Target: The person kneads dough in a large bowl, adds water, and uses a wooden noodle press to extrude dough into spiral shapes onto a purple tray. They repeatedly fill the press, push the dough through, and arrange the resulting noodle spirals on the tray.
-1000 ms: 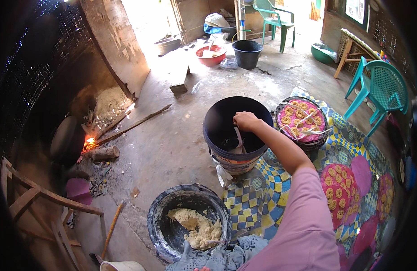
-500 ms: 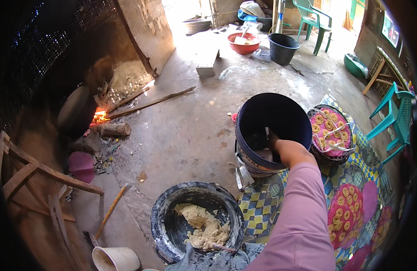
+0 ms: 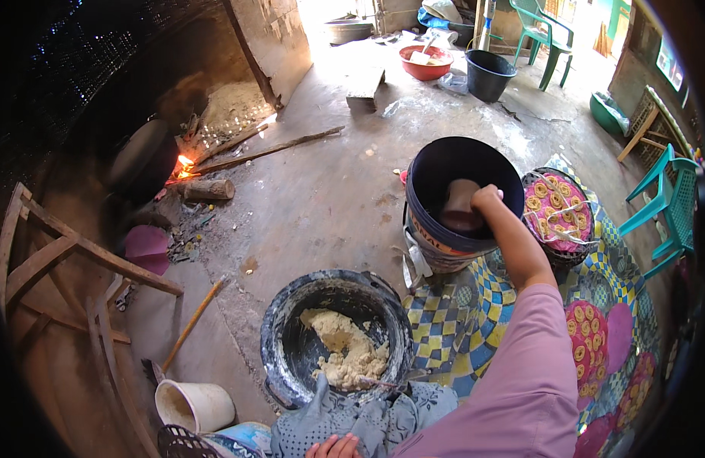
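My right hand (image 3: 487, 200) is closed on a brownish plastic mug (image 3: 461, 204), which it holds tilted inside the mouth of a tall dark bucket (image 3: 436, 250). What lies at the bottom of the bucket is hidden. At the lower edge, my left hand (image 3: 334, 447) shows only its fingers, lying flat on grey dotted cloth (image 3: 345, 424) with nothing in them. In front of the cloth stands a black basin (image 3: 280, 324), its rim smeared with white. Lumpy pale dough (image 3: 351, 359) rests in it, with a thin utensil at its near side.
Right of the bucket is a basket (image 3: 558, 217) of coiled yellow pieces on pink sheets. More coils (image 3: 587, 336) lie on the patterned mat (image 3: 444, 332). A fire (image 3: 185, 166) burns at left beside a dark pan (image 3: 143, 160). A white pail (image 3: 196, 404) and wooden frame (image 3: 112, 263) stand near left.
My right hand has risen from deep in the bucket to its rim, bringing the mug into sight. My left hand's fingers have come into view at the lower edge. The view has shifted slightly.
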{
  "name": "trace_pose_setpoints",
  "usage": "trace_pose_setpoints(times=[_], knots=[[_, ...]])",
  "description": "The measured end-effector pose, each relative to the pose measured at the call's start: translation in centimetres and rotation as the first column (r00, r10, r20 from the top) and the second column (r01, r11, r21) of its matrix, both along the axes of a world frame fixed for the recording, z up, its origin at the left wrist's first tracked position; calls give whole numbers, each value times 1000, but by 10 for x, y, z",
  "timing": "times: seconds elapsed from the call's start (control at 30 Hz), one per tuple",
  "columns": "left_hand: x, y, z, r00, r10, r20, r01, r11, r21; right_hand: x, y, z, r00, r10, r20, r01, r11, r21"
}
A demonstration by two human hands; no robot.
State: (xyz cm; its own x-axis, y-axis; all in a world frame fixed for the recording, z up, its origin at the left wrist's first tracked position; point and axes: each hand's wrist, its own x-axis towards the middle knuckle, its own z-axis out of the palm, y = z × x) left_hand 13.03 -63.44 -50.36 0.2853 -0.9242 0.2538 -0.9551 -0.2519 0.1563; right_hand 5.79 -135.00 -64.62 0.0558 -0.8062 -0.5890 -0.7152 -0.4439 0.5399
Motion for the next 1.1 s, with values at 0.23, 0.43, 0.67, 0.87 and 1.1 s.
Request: trace_pose_setpoints(times=[0.23,0.43,0.67,0.87,1.1], knots=[[-22,25,12,985,168,-27,-171,973,-157,-61,50,149,734,-146,663,63,987,148],[-30,91,-17,906,422,36,-409,895,-179,-94,142,250,455,-149,878,-104,970,219],[-59,187,-91,631,708,-316,-775,557,-299,-83,276,243,263,-185,947,-290,921,260],[-80,209,-115,444,762,-471,-896,391,-213,-55,406,163,365,157,918,-405,914,4],[-85,200,-112,345,687,-639,-938,279,-207,-34,493,113,337,414,845,-579,799,-161]])
